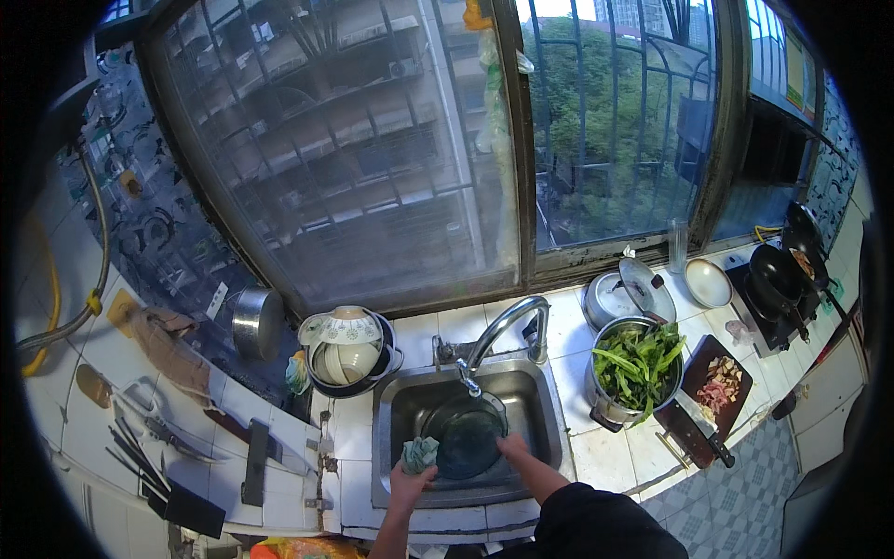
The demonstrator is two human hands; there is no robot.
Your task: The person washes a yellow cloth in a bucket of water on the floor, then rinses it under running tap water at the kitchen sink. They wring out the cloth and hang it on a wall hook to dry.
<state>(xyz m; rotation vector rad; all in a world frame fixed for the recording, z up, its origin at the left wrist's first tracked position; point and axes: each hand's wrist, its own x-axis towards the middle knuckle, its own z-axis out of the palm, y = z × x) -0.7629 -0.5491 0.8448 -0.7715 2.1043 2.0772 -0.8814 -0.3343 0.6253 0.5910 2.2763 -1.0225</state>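
My left hand (412,483) grips a crumpled pale green cloth (420,454) above the front left part of the stainless steel sink (548,419). Inside the basin lies a dark round pan or basin (464,437) that appears to hold water. My right hand (512,447) is at its right rim, with the fingers closed on the edge. The curved chrome faucet (499,321) reaches over it from behind; whether water runs cannot be told.
Stacked bowls (346,356) stand left of the sink. On the right are a pot of leafy greens (635,367), a cutting board (740,391) with chopped food, a kitchen knife (702,426) and a stove (763,332) with a wok. Knives in a block (185,506) are at the left wall.
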